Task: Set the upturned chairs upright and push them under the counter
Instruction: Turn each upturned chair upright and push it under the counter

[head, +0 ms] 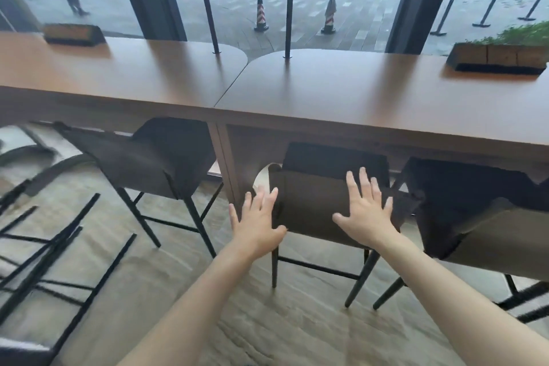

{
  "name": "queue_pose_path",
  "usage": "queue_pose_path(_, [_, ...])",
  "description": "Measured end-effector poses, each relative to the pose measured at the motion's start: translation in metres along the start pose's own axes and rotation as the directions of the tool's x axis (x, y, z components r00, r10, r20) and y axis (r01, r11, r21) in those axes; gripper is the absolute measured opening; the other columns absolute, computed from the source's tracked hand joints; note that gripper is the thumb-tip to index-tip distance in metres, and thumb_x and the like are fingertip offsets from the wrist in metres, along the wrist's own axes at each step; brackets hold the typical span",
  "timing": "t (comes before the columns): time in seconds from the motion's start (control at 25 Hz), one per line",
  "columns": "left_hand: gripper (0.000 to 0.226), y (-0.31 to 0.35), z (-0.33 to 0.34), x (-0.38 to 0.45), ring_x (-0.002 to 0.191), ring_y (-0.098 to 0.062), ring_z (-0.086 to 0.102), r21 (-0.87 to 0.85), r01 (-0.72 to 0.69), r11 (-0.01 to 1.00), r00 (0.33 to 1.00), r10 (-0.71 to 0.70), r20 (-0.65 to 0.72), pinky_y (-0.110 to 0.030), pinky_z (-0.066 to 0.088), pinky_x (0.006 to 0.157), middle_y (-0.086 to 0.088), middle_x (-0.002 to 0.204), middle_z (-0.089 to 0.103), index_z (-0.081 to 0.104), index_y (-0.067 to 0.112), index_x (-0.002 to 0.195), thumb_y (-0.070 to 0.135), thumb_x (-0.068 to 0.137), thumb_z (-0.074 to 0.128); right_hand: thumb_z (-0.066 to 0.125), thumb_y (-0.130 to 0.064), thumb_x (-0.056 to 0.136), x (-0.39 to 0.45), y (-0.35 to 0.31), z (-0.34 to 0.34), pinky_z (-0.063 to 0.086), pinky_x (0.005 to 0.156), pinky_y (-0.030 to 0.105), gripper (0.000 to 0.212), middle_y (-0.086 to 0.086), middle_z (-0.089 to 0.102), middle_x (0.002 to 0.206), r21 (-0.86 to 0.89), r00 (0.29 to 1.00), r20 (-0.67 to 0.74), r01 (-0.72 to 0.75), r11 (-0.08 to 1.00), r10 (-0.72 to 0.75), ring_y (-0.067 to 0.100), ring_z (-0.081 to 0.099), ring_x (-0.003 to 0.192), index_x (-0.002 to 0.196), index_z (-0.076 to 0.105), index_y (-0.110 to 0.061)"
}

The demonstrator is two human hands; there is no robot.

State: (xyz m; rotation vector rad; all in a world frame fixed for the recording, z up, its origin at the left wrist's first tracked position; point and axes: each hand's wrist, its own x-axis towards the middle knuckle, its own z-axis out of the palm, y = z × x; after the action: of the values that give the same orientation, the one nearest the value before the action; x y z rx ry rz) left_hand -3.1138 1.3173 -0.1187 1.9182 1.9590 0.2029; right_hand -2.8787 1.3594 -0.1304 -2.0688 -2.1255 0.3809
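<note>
Left hand (258, 224) and right hand (367, 211): fingers spread, palms flat against backrest of middle chair (332, 205), gripping nothing, likely a pushing stance. Chair upright, seat partly under counter (312, 92). Upright chairs flank it; near left, chair legs (59, 249) lie tilted, probably upturned.

The chair back (326, 205) under both hands is dark brown, its seat near black, on thin black legs. Beyond the fingertips the counter (326, 89) is plain reddish brown. Farther beyond, outside, 2 cones (261, 15) carry red and white stripes. Below the forearms the floor (267, 321) is mottled grey-beige.
</note>
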Motion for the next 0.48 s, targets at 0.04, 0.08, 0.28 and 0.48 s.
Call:
queue_pose_path(0.04, [0.081,-0.006,-0.005,-0.019,0.152,-0.02,-0.005,-0.102,0.026,0.994,1.0,-0.027,-0.014,-0.054,-0.009,0.118,0.007,0.165,-0.005,0.006,0.039,0.156,0.039,0.091,0.054,0.057,-0.051,0.083,-0.01,-0.015,-0.002,0.006,0.114,0.062,0.096,-0.008,-0.019,0.161,0.059,0.999,0.001,0.043,0.997,-0.043,0.026,-0.009,0.149,0.154,-0.005,-0.034])
queue_pose_path(0.08, [0.078,-0.013,-0.009,-0.039,0.152,-0.017,0.0,-0.21,0.049,0.976,0.998,-0.058,-0.036,-0.052,-0.007,0.119,0.009,0.165,0.0,0.011,0.039,0.155,0.038,0.091,0.056,0.058,-0.048,0.085,-0.02,-0.032,-0.004,0.009,0.115,0.061,0.094,-0.009,-0.017,0.161,0.121,0.996,0.007,0.088,0.989,-0.09,0.026,-0.004,0.149,0.154,-0.004,-0.034])
queue_pose_path(0.28, [0.063,-0.071,-0.043,-0.149,0.139,-0.001,0.033,-0.684,0.065,0.727,0.946,-0.264,-0.19,-0.028,0.03,0.108,0.015,0.152,0.039,0.038,0.041,0.148,0.038,0.09,0.062,0.063,-0.034,0.09,-0.084,-0.118,-0.01,0.016,0.118,0.043,0.091,-0.015,-0.011,0.161,0.518,0.932,0.1,0.251,0.818,-0.349,0.021,0.005,0.15,0.155,0.0,-0.035])
queue_pose_path(0.48, [0.053,-0.129,-0.07,-0.251,0.124,0.007,0.05,-0.91,-0.035,0.414,0.856,-0.457,-0.241,-0.027,0.038,0.105,0.029,0.133,0.055,0.057,0.05,0.126,0.059,0.074,0.059,0.061,-0.024,0.092,-0.153,-0.208,-0.008,0.042,0.107,0.033,0.071,-0.012,0.03,0.155,0.776,0.843,0.141,0.231,0.586,-0.519,0.01,0.044,0.133,0.152,0.025,-0.036])
